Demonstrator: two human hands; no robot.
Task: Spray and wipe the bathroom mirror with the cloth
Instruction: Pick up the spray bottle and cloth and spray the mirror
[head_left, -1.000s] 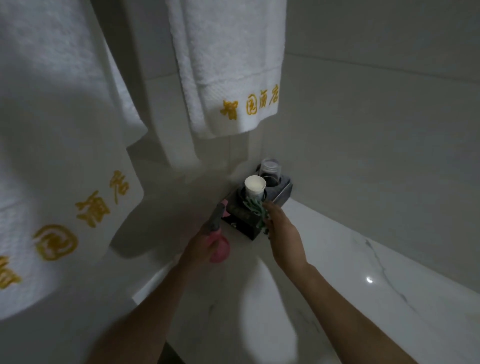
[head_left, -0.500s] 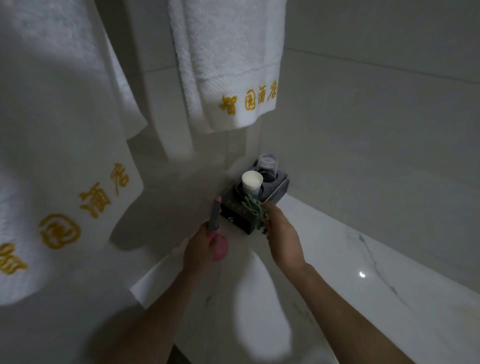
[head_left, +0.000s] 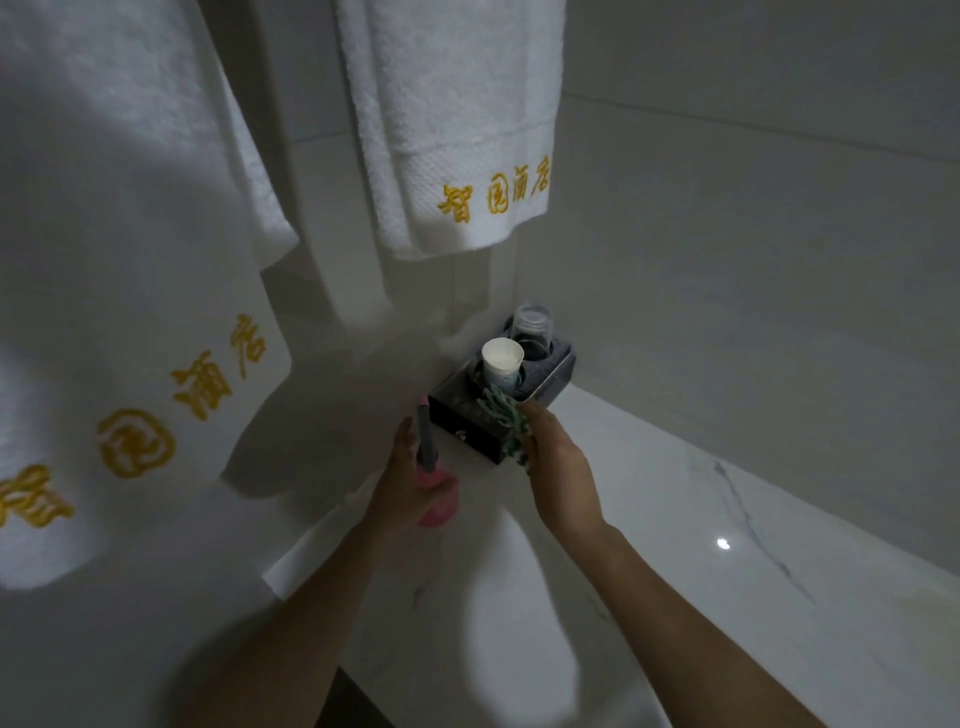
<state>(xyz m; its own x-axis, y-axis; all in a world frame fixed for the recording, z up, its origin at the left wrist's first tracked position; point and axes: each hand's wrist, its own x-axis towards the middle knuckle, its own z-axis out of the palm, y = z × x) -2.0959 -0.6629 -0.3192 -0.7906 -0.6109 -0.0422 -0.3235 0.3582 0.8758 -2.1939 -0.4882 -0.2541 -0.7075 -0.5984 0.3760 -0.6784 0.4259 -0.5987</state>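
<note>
My left hand (head_left: 402, 491) is wrapped around a pink spray bottle (head_left: 438, 506) with a grey nozzle that points upward, held just above the white marble counter (head_left: 727, 597). My right hand (head_left: 558, 467) grips a green-and-white patterned cloth (head_left: 501, 413), which lies bunched against the front of a dark tray. No mirror surface can be made out in this view.
The dark tray (head_left: 470, 431) stands in the counter's back corner and carries a white paper cup (head_left: 501, 361) and an upturned clear glass (head_left: 531, 332). White towels with gold lettering hang at the left (head_left: 114, 312) and above the tray (head_left: 457, 130). Grey tiled wall fills the right.
Both hands stay near the tray with the same objects. The left hand has raised the spray bottle slightly and turned its nozzle more upright. The view has shifted a little.
</note>
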